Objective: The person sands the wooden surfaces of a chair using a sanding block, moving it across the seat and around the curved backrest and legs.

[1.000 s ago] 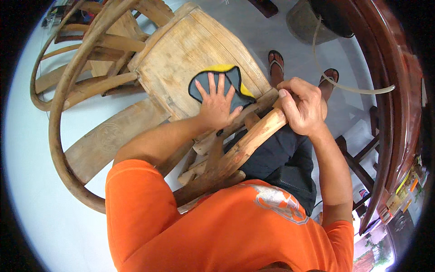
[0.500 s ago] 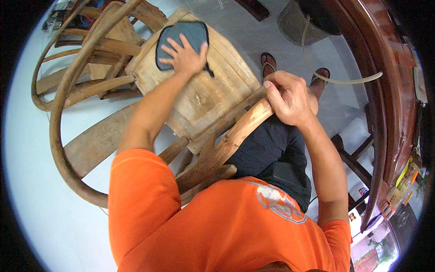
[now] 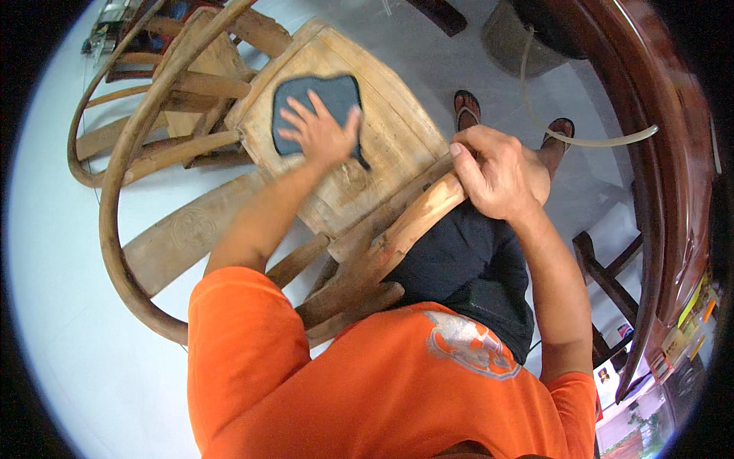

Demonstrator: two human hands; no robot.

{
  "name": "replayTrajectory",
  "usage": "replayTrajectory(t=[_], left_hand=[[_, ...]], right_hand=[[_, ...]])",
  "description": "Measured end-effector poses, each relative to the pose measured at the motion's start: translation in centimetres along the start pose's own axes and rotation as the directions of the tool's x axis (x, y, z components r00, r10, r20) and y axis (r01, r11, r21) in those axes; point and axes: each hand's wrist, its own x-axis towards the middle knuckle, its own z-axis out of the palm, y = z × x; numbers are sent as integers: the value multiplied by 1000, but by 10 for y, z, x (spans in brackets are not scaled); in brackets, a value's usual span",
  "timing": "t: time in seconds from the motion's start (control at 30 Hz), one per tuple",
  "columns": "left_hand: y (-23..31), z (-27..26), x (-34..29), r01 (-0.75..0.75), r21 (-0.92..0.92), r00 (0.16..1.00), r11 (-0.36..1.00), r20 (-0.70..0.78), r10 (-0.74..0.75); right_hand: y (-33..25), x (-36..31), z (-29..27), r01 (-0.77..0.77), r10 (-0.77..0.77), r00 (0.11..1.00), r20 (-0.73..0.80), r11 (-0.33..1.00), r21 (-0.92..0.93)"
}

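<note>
My left hand (image 3: 323, 138) lies flat with spread fingers on a dark blue-grey cloth (image 3: 336, 88) with black edging and a small black loop at one corner. Beneath the cloth is the pale seat (image 3: 390, 103) of a wooden armchair, tipped so that the seat faces me. My right hand (image 3: 497, 172) is closed around the end of the chair's wooden armrest (image 3: 424, 210), the part nearest my lap. The chair's curved back rail (image 3: 111, 191) sweeps round on the left, joined to a flat back slat (image 3: 195, 226) with a round carving.
Another wooden chair (image 3: 180, 96) stands behind at the far left. On the right runs a glossy dark red-brown wooden edge (image 3: 673, 176). A bucket (image 3: 512, 42) with a pale hose (image 3: 604, 140) is at the far right. Dark wooden bars (image 3: 612, 283) stand below the glossy edge.
The cloth and my left hand have slid toward me along the seat. My right hand keeps its hold on the armrest. The whole view has shifted slightly.
</note>
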Motion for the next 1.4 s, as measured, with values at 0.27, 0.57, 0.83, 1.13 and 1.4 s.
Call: replayTrajectory(t=[0.27, 0.57, 0.83, 1.13, 1.4], left_hand=[[-25, -11, 21, 362, -75, 930, 929, 103, -354], [-28, -5, -138, 64, 109, 935, 992, 341, -98], [-65, -7, 3, 344, -21, 939, 939, 15, -344], [39, -31, 96, 381, -24, 924, 924, 35, -380], [45, -19, 46, -370, -10, 929, 929, -42, 369]], right_hand=[[0, 3, -2, -18, 18, 1000, -3, 998, -54], [-2, 0, 1, 7, -6, 999, -35, 999, 32], [-3, 3, 0, 28, -28, 999, -29, 999, 23], [-4, 5, -2, 16, -15, 1000, -13, 997, 82], [-10, 4, 0, 54, -51, 998, -31, 995, 84]])
